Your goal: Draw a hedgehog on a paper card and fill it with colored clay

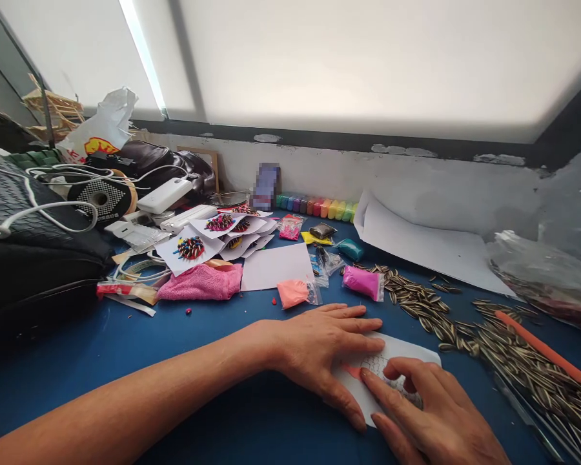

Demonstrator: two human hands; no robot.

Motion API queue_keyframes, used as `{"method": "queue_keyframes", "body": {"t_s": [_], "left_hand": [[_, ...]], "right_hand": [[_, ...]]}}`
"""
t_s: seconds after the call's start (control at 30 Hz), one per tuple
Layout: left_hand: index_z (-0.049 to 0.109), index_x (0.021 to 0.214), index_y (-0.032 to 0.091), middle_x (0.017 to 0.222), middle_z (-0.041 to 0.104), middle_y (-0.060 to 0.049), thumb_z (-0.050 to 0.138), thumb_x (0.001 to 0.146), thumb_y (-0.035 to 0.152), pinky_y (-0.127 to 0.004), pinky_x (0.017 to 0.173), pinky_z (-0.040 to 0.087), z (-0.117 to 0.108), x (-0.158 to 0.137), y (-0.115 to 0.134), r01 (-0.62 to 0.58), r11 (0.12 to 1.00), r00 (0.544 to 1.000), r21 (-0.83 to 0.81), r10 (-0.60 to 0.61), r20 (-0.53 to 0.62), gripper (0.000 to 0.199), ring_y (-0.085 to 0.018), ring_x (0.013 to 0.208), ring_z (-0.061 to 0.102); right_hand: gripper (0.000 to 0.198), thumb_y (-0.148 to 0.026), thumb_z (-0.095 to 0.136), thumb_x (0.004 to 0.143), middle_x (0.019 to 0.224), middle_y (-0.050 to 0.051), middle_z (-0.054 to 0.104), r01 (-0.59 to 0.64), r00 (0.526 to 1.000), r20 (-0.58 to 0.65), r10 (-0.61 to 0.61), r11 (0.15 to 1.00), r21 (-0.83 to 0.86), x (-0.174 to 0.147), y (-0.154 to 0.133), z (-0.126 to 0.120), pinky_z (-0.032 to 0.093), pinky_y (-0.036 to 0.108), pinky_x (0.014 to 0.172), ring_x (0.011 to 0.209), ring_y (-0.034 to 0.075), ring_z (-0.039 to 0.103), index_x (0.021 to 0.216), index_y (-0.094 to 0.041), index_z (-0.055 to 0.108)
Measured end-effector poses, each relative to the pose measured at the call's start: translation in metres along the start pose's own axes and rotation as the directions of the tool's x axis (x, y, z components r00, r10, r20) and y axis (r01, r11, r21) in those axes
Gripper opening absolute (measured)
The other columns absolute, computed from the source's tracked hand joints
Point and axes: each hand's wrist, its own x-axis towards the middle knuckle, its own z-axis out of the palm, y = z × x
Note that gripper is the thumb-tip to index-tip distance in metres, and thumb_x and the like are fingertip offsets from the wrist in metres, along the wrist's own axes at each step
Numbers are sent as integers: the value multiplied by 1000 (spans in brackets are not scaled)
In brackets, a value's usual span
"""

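Note:
A white sheet of paper (419, 349) with a printed pattern of small outlined shapes lies on the blue table. My left hand (324, 345) rests flat on its left part, fingers spread. With the index fingertip, my right hand (433, 410) presses beside a thin smear of orange clay (351, 370) on the sheet; its thumb is apart and nothing shows in its grasp. Part of the pattern is hidden under both hands. Just beyond my left wrist is a packet of orange clay (292, 293), with a packet of magenta clay (362, 283) to its right.
Striped sunflower seeds (523, 361) spread along the right, with an orange stick (545, 349) on them. Finished seed-decorated cards (191, 248), a pink cloth (201, 282) and a black bag (33, 252) occupy the left. A phone (266, 187) leans at the wall.

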Motion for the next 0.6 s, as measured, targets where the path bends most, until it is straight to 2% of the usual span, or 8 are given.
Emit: {"method": "queue_keyframes", "body": {"t_s": [0.27,0.4,0.6], "left_hand": [[42,144,16,157,26,-14,71,72,61,-45,120,10,0,0,1,7,1000,1000,-5,-7,-3,90,-30,147,16],[41,144,17,158,24,-13,70,73,61,-47,120,10,0,0,1,22,1000,1000,-12,-22,11,89,-31,147,14],[34,149,20,158,23,-13,70,74,61,-49,119,8,-3,2,3,41,999,998,-24,-40,41,92,-30,148,12]], "right_hand": [[30,-33,49,94,96,11,69,51,995,-80,-63,988,-148,1,3,2,51,35,69,82,23,63,111,-27,73],[32,-33,44,96,95,11,70,36,994,-100,-53,986,-165,4,2,1,50,34,69,81,22,63,108,-27,74],[31,-34,45,95,105,10,70,65,995,-59,-79,974,-218,9,6,-3,50,36,73,89,23,64,111,-29,72]]}}
